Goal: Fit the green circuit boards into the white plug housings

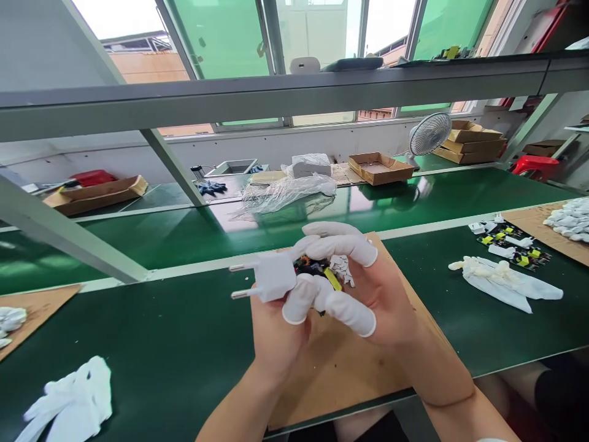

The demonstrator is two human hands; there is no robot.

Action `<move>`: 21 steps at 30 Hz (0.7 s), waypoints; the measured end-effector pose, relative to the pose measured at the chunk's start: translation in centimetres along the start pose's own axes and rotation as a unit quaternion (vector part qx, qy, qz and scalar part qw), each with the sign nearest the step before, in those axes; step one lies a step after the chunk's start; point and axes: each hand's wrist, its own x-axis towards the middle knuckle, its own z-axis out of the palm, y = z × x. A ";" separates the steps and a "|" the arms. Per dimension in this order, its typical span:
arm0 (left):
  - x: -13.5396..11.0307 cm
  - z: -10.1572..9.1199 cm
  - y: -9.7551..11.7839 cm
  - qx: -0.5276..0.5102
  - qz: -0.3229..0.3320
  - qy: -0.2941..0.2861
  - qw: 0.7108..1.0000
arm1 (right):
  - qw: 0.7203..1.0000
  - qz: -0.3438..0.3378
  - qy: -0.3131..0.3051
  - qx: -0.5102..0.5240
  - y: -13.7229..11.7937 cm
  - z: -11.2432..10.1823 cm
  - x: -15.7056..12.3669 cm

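In the middle of the head view both my hands meet, with white finger cots on their fingertips. My left hand (278,334) is closed on a white plug housing (275,276), whose two metal pins point left. My right hand (386,288) pinches a small circuit board (317,267) with a yellow component on it. The board lies against the open right end of the housing; how far it reaches inside is hidden by my fingers. Below the hands lies a brown cardboard sheet (340,374), and a few white pieces (341,268) show behind the board.
White gloves lie on the green bench at left (78,399) and right (510,282). Several circuit boards (515,242) and a pile of white parts (570,220) are at right. A metal frame bar (276,101) crosses above. Behind are a cardboard tray (380,169) and a fan (430,135).
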 end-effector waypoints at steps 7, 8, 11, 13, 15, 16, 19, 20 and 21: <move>0.5 0.2 1.4 -0.033 -0.053 -0.107 0.992 | 0.976 -0.143 -0.096 -0.134 1.9 -2.2 0.6; 0.7 0.0 1.4 -0.026 -0.060 -0.132 0.989 | 0.975 -0.152 -0.086 -0.136 1.9 -2.3 0.6; 1.0 -0.5 1.7 -0.015 -0.097 -0.205 0.974 | 0.975 -0.161 -0.068 -0.136 1.5 -2.3 0.2; 1.1 -0.8 1.9 -0.024 -0.105 -0.229 0.967 | 0.975 -0.157 -0.070 -0.138 1.1 -2.2 0.1; 1.1 -1.2 1.7 -0.038 -0.099 -0.231 0.967 | 0.975 -0.147 -0.078 -0.149 0.8 -2.1 0.0; 1.0 -1.5 1.4 -0.044 -0.092 -0.228 0.968 | 0.974 -0.143 -0.080 -0.156 0.6 -2.1 -0.1; 0.7 -2.6 0.3 -0.049 -0.078 -0.211 0.973 | 0.971 -0.141 -0.080 -0.174 0.3 -2.1 -0.2; 0.5 -3.0 0.0 -0.046 -0.078 -0.195 0.977 | 0.970 -0.144 -0.080 -0.178 0.3 -2.1 -0.2; 0.4 -3.2 -0.4 -0.042 -0.080 -0.172 0.981 | 0.969 -0.148 -0.081 -0.181 0.3 -2.2 -0.3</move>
